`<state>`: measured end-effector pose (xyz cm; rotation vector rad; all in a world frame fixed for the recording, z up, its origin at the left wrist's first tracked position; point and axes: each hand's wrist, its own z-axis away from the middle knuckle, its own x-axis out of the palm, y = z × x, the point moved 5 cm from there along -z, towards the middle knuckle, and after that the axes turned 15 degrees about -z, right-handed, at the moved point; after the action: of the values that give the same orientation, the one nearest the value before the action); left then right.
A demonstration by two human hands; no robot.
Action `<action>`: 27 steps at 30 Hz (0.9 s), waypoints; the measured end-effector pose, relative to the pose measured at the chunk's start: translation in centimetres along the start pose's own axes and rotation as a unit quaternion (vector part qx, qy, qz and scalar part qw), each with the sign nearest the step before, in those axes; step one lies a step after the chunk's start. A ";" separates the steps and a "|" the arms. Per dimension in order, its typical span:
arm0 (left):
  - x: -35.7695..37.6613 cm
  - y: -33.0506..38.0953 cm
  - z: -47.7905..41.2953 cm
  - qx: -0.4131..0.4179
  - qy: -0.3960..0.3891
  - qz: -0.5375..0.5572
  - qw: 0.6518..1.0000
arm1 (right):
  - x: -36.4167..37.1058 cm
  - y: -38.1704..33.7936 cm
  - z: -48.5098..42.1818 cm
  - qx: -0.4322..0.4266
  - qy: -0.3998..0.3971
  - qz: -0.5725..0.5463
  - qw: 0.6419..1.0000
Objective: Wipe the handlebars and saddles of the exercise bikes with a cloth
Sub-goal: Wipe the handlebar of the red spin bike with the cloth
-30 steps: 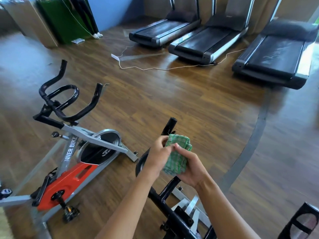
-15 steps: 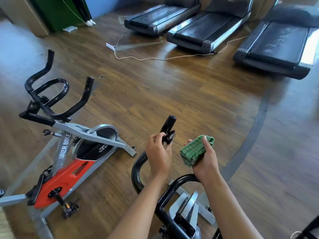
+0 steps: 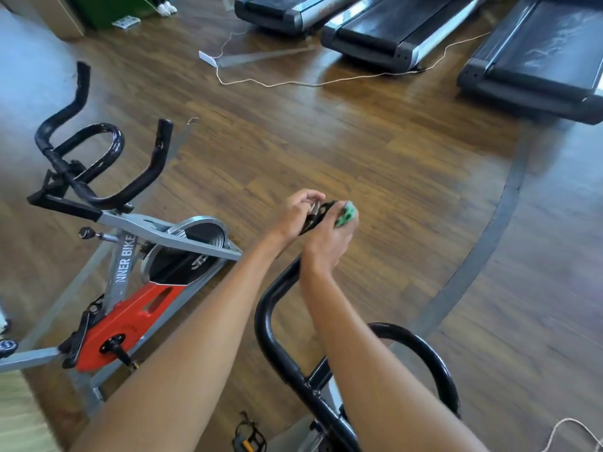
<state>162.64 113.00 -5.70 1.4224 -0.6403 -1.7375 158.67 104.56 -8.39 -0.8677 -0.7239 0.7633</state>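
The near bike's black handlebar (image 3: 272, 308) curves up from the bottom centre to a left horn tip at mid-frame. My left hand (image 3: 293, 213) grips that tip from the left. My right hand (image 3: 329, 246) holds a green cloth (image 3: 346, 215) and presses it against the tip from the right; most of the cloth is hidden in my palm. A second bike (image 3: 130, 308), red and grey, stands at the left with its black handlebar (image 3: 98, 164) raised. No saddle is in view.
Three black treadmills (image 3: 401, 31) line the far side of the wooden floor. A thin white cable (image 3: 293, 83) trails across the floor in front of them. A pedal (image 3: 249, 435) of the near bike shows at the bottom edge.
My right hand has brought the cloth from beside the horn onto its tip, next to my left hand. The view has tilted down and moved closer.
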 end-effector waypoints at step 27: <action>-0.6 1.1 1.8 0.008 0.072 -0.088 0.993 | -4.5 7.1 11.0 0.144 -0.251 0.471 0.833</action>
<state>161.26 112.67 -4.10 1.6397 -0.4630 -1.7463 145.49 108.17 -10.53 -0.7191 -0.5772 1.9948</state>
